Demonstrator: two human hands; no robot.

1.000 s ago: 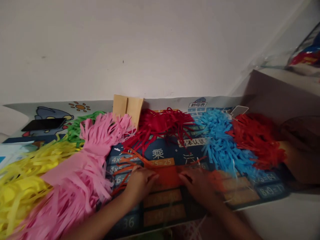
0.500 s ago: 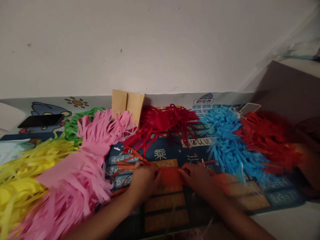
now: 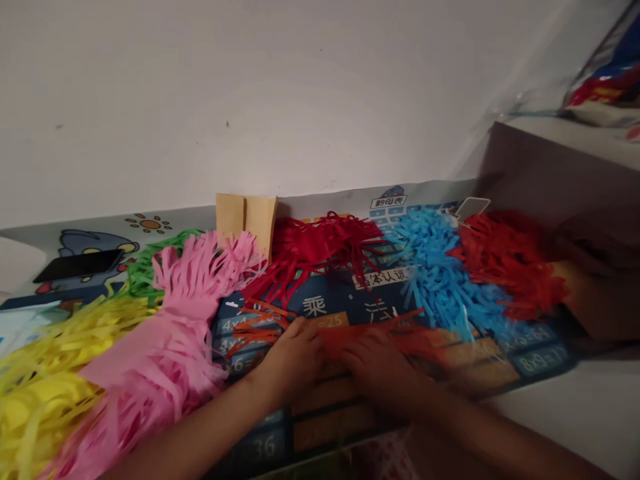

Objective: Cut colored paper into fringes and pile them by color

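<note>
A strip of orange tissue paper (image 3: 336,339) with cut fringes lies across the dark blue printed mat (image 3: 280,427) in front of me. My left hand (image 3: 296,353) has its fingers curled over the strip's left part, with loose orange fringe (image 3: 255,330) spreading beyond it. Bent over the near edge of the strip, the fingers of my right hand (image 3: 383,367) hold it just right of the middle. That hand is slightly blurred, and its fingertips are partly hidden. More orange fringe (image 3: 425,343) fans out to the right.
Pink fringed paper (image 3: 185,320) and yellow (image 3: 75,340) lie left, green (image 3: 150,260) behind. Dark red fringe (image 3: 325,243) sits by a folded tan card (image 3: 255,217). Blue (image 3: 440,267) and red fringes (image 3: 510,267) lie right, near a brown box (image 3: 550,167). A black phone (image 3: 77,265) lies far left.
My right hand has shifted from pinching the orange strip's edge to bending over its near side. The orange band between the hands looks narrower. The view has turned a little right.
</note>
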